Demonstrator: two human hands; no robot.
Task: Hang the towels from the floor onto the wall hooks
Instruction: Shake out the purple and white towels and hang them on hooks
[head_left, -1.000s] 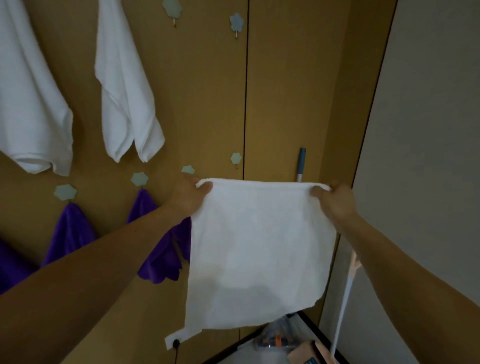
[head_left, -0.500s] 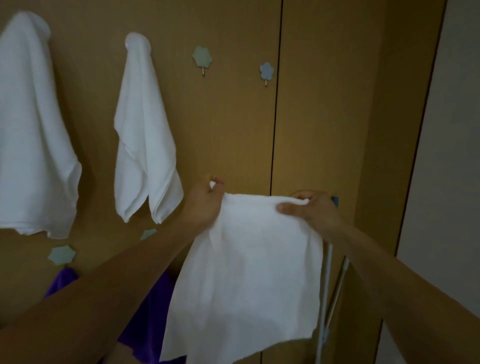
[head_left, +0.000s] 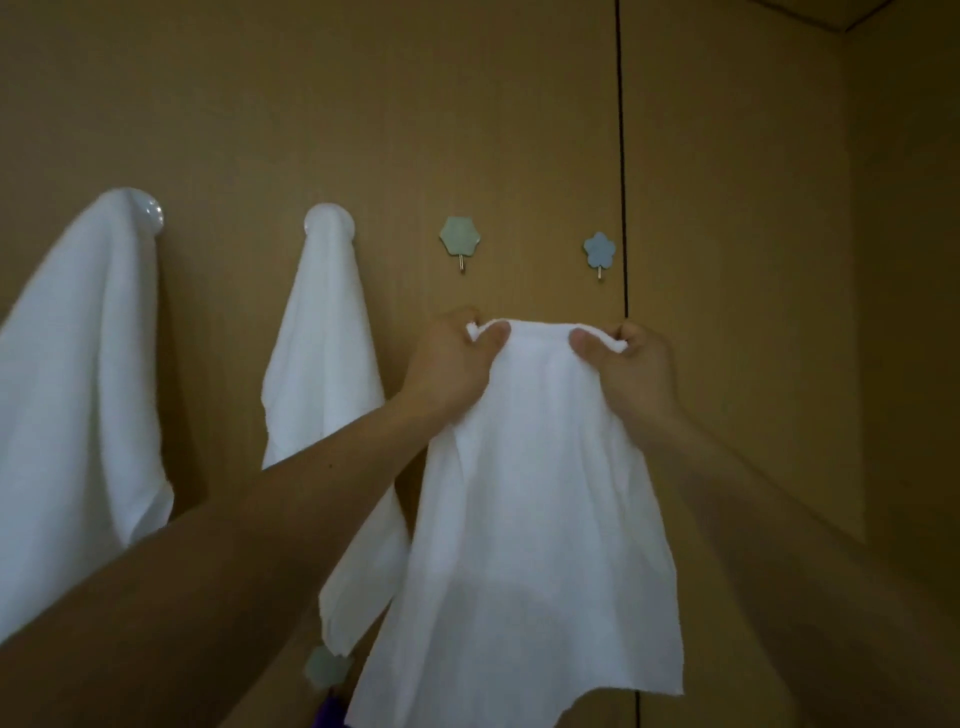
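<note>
Head view: left hand and right hand, close together, each pinch the top edge of the white towel, just under the bare hexagon hook at 11 o'clock and flower hook at 1 o'clock. Slack cloth may slip off such a short pin. Dim light blurs the pins; the towel's lower corner is cut off.

A home interior: a tan wooden panelled wall carries small stick-on flower-shaped hooks, with white cloth towels hanging at left.
</note>
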